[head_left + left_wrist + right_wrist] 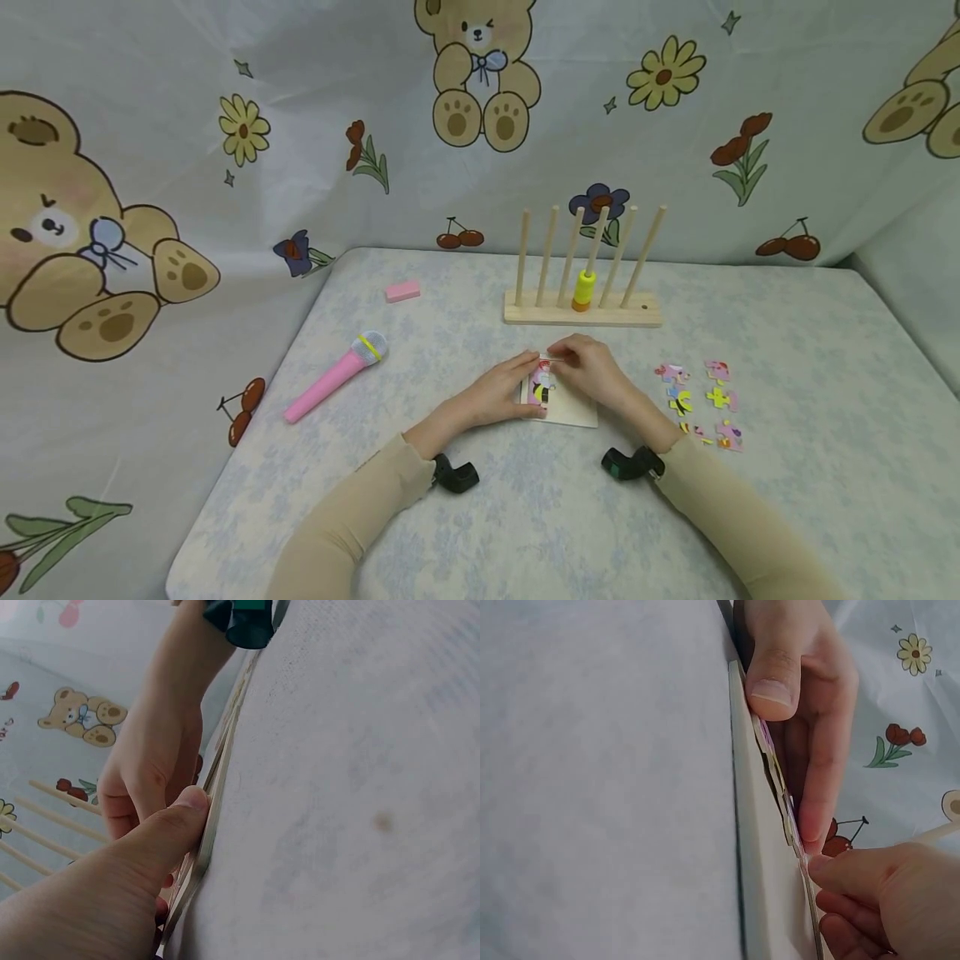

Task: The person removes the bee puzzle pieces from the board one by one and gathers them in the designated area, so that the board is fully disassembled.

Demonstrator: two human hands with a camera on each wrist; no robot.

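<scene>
Head view: wooden puzzle board [577, 410] lies mid-table b/w both hands, its R part bare wood. Joined pcs [536, 392], pink w/ a yellow-black bit, sit along its L side.

L hand [491, 396] is spread over the board's L side, thumb apart from the fingers; L wrist view has the thumb on the board's edge. R hand [596, 373] has bent fingers, tips at the board's top end; R wrist view shows its thumb tip right by the L fingertips at the pcs. Can't tell if it's pinching a pc or just pressing.

Loose pcs [717, 398], 2 cols of 3, lie R of the R hand; lower ones near the R sleeve [738, 508].

Behind the board: wooden peg stand [536, 315], 6 pegs, yellow rings [584, 287] over orange [581, 306] on 4th peg from L. Far L: pink toy mic [326, 387], head up-R; pink block [402, 291] behind it. Black wrist cams [456, 477] on both wrists. Backdrop [300, 42] has bears, flowers + cherries.
</scene>
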